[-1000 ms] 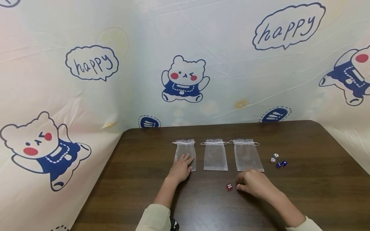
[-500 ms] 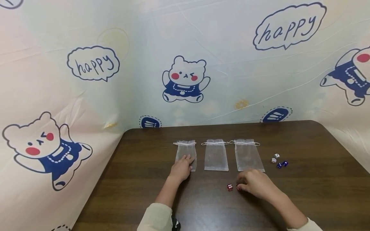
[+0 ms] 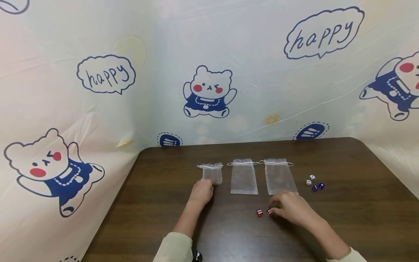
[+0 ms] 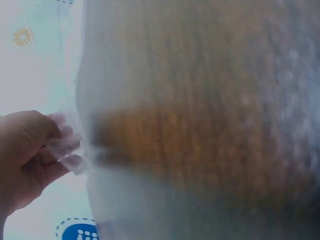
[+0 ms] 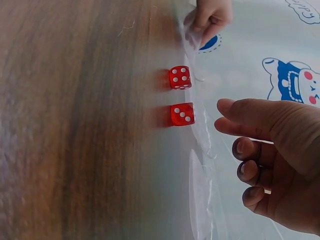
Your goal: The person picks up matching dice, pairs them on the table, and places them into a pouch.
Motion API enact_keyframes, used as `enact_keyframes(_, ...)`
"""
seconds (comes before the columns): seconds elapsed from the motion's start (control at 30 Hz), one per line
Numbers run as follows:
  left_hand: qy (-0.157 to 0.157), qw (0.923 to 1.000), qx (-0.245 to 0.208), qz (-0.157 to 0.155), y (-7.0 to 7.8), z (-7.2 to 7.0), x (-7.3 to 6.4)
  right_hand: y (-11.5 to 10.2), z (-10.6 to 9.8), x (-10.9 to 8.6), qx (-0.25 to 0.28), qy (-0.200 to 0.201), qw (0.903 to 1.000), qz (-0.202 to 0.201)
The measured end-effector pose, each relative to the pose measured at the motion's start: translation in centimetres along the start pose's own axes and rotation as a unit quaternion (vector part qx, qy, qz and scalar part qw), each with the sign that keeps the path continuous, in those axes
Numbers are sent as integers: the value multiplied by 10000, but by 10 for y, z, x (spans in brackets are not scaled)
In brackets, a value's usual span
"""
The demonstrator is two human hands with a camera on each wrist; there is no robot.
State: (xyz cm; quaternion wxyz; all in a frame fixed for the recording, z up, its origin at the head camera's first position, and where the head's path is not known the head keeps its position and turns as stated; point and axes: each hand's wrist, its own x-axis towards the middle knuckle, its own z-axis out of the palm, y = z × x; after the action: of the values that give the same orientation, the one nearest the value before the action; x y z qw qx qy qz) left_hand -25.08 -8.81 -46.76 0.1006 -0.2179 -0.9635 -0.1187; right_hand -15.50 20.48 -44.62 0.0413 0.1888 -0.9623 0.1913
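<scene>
My left hand [image 3: 202,191] pinches the near end of the leftmost sheer white drawstring bag [image 3: 212,174]. In the left wrist view the thin mesh [image 4: 70,147] gathers between thumb and fingers. Two red dice [image 3: 259,213] with white pips sit side by side on the table. Just right of them hovers my right hand [image 3: 288,206]. The right wrist view shows a gap between its loosely bent fingers [image 5: 247,171] and the nearer red die [image 5: 182,114]; nothing is held. The middle bag [image 3: 244,178] and right bag [image 3: 279,177] lie flat, drawstrings at the far end.
Two white dice [image 3: 309,182] and two blue dice [image 3: 315,188] lie clustered right of the bags on the brown wooden table [image 3: 147,218]. A pale cloth [image 3: 255,83] printed with bears and "happy" bubbles hangs behind the table's far edge and at both sides.
My left fingers lay spread on the leftmost bag; now they pinch its near end, and the bag looks shorter. My right hand has drawn slightly off the nearer red die, which shows more.
</scene>
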Motion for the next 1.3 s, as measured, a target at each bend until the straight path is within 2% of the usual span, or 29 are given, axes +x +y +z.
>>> enact_keyframes(0.17,738,9971,-157,130,8,-11,-2,-1,0,-1,48,37,9999,81)
enact_keyframes(0.3,1527,9870,-408,301,29,-25,-8,0,2,-1,152,279,9994,124)
enact_keyframes(0.4,2066,9745,-514,708,53,-37,-15,1,4,1,342,703,9969,129)
enact_keyframes(0.53,2513,9555,-542,1446,81,-47,-25,-1,3,5,1087,1313,9850,268)
enact_keyframes(0.63,2615,9455,-564,1859,98,-50,-33,-6,-2,7,1789,1612,9685,632)
enact_keyframes(0.77,2521,9420,-496,2159,115,-51,-42,-13,-10,8,2681,1708,9409,1172)
enact_keyframes(0.87,2467,9404,-360,2313,125,-50,-47,-17,-13,8,3095,1697,9264,1312)
enact_keyframes(1.1,2360,9317,356,2737,139,-49,-57,-22,-16,7,3154,1756,9239,1268)
enact_keyframes(1.3,2283,9274,776,2859,145,-47,-63,-26,-22,5,3210,1537,9237,1418)
